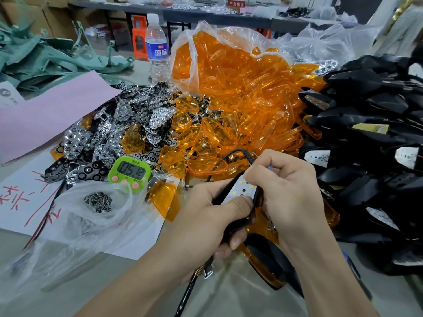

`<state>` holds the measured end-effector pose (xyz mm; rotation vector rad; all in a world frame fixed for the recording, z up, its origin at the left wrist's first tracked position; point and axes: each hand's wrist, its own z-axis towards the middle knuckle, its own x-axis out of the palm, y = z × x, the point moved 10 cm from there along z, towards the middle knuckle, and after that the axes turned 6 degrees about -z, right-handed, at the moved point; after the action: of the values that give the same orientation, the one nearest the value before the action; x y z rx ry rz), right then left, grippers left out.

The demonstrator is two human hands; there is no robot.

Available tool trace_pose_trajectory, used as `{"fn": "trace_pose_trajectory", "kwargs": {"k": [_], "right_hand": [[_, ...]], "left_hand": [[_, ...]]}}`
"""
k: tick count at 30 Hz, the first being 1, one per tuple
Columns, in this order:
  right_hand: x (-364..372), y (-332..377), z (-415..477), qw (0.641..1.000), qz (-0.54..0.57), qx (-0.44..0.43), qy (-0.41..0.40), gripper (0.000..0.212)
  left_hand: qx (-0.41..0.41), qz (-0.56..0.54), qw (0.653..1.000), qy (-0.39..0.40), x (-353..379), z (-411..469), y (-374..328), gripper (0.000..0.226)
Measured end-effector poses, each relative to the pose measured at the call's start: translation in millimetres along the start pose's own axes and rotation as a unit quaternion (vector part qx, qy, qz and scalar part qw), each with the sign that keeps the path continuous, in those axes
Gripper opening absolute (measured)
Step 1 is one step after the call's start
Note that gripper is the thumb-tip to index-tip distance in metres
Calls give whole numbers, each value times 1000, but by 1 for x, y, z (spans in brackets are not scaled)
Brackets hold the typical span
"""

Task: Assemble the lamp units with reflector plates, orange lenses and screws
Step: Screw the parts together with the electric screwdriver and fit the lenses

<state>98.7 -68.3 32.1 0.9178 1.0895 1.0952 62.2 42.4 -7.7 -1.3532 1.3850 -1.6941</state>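
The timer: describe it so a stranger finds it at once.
Start at the big central heap of orange lenses. At its near-left foot, among shiny reflector plates, sits the timer. It alone is lime green, with pink buttons, reading 05:12.

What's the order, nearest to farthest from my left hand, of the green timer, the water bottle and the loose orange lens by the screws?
1. The loose orange lens, just left of the left hand.
2. The green timer, farther left and back.
3. The water bottle, far back on the table.
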Motion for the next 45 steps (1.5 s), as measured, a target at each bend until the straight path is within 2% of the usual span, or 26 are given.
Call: {"fn": "trace_pose_trajectory", "kwargs": {"k": [6,11,16,22,26,29,32,38,42,43,45], "right_hand": [[0,-2,0,1000,-12,-2,2,14],[-4,-2,0,1000,-27,-8,-8,14],[1,-3,3,999,-13,-20,27,12],[8,1,3,997,10,-39,72,14],[9,4,1,995,21,-44,90,15],[9,6,1,995,-10,-55,84,17],[9,7,1,994,-39,-65,83,19],[7,3,2,995,-11,-52,89,21],[9,2,3,995,12,-33,94,19],[9,0,3,995,23,-24,92,18],[7,-1,2,996,37,-8,84,16]], "left_hand": [[-10,-35,999,-8,2,-1,0,20],[-3,-7,1000,-2,2,2,-1,21],[2,33,999,-18,-4,2,-3,19],[29,79,996,-27,-12,1,-10,33],[46,104,993,-25,-15,2,-13,28],[47,116,992,-30,-18,4,-13,23],[47,121,991,-32,-21,4,-12,26],[55,121,991,-22,-20,5,-13,30],[47,90,995,-18,-15,6,-12,12],[38,71,997,-11,-14,7,-11,17],[16,24,999,15,-8,5,-8,42]]}}
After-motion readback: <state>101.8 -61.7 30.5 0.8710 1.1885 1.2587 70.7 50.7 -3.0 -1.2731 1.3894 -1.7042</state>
